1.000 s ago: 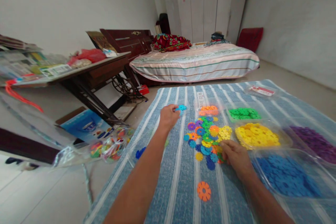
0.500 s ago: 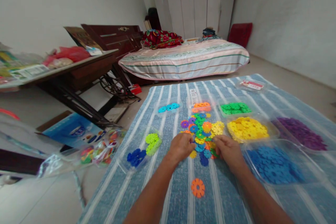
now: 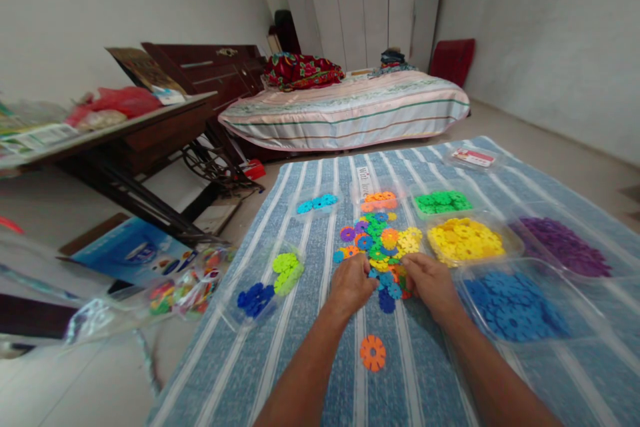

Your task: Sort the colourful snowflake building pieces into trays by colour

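A pile of mixed-colour plastic snowflake discs (image 3: 384, 240) lies in the middle of the cloth. My left hand (image 3: 350, 282) is closed at the pile's near left side, its fingertips turned in among the discs. On the right side of the pile, my right hand (image 3: 429, 283) has thumb and fingers pinched together. Whatever either hand holds is hidden or too small to make out. A single orange snowflake disc (image 3: 373, 353) lies flat on the cloth, nearer to me, between my forearms.
Clear tubs hold yellow discs (image 3: 466, 239), blue discs (image 3: 515, 300), purple discs (image 3: 563, 247), green discs (image 3: 443, 201), orange discs (image 3: 379, 200) and light-blue discs (image 3: 317, 203). Another tub has dark-blue discs (image 3: 255, 299) and lime discs (image 3: 288, 272). A lidded box (image 3: 474, 157) sits at the far right.
My left hand has shifted slightly right and nearer the pile's front, baring blue and orange discs at the pile's left. My right hand stays pinched at the pile's right. The view has shifted slightly.
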Tool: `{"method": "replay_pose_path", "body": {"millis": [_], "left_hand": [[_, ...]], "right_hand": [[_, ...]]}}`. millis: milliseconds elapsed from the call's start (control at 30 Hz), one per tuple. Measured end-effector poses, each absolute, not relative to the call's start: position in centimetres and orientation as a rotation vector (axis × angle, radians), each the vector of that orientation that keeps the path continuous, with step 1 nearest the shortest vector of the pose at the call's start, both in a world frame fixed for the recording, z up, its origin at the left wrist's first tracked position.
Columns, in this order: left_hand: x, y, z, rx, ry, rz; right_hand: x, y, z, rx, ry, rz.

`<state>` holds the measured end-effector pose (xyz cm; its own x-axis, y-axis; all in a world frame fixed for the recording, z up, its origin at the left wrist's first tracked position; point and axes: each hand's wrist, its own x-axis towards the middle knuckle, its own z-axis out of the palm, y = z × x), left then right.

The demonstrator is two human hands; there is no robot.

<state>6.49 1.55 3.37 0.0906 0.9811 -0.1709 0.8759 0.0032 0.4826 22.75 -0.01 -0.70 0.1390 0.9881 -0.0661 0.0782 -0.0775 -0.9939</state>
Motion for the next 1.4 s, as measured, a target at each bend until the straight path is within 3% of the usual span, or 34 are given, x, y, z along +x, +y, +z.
{"method": "replay_pose_path", "body": {"millis": [433,600,800,933,1167,1400], "left_hand": [[3.3,1.4,4.2,1.358,1.54,0.659],[1.7,3.3,6.5,1.267,1.609,0.826],[-1.3,9.8,10.6,1.333,2.025,1.008],[-2.5,11.4,10.8,1.459,2.145,0.835],[0.4,7.1,6.5,1.916,2.043,0.209],[2.2,5.8,6.0,2.115,1.98,-0.141]], "right_hand": [[22.8,-0.1,-0.3,-1.387,-1.143,1.152],[22.7,-0.1,-0.7,-1.388,-1.122,1.15],[22.6,-0.2,-0.3,-1.383,-1.125,1.186],[22.6,-0.2,-0.1,-1.385,-1.119,1.19],[22.7,-0.2,-0.4,-1.393,-1.134,1.182],[22.7,-0.2,-0.2,-1.392,-1.125,1.178]]}}
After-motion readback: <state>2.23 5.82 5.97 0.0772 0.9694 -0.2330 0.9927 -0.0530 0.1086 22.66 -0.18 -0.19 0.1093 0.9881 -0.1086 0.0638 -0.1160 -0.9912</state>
